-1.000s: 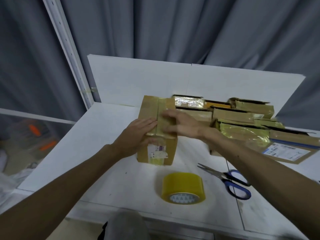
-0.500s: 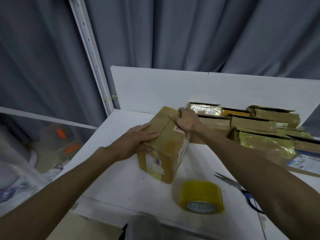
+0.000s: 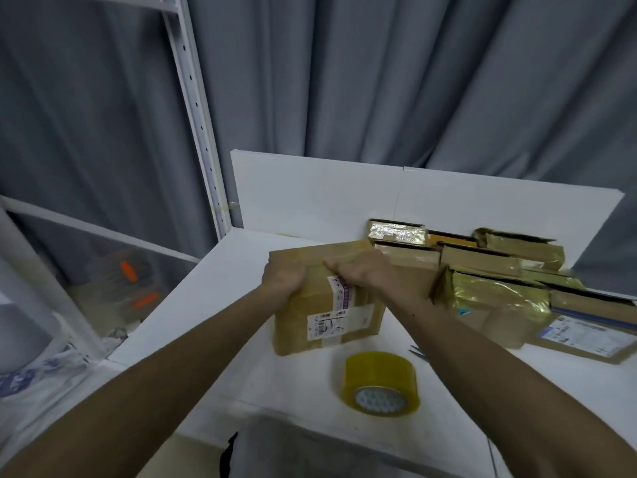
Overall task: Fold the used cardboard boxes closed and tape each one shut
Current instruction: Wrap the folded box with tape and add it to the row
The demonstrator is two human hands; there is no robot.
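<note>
Cardboard box [image 3: 358, 298] gripped by left hand [image 3: 283, 274] and right hand [image 3: 362, 270]; white shipping label [image 3: 327, 325], print illegible.

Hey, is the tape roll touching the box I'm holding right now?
Apart. The head view shows a strip of bare white table between the tape roll and the near bottom edge of the box.

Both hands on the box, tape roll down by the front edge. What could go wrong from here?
1. Left hand and right hand both grip the box; freeing one for the tape roll may let the box tip or its top loosen.
2. The roll lies close to the table front edge; a forearm could knock it off.
3. Scissors tips show right beside the right forearm: scratch risk.
</note>
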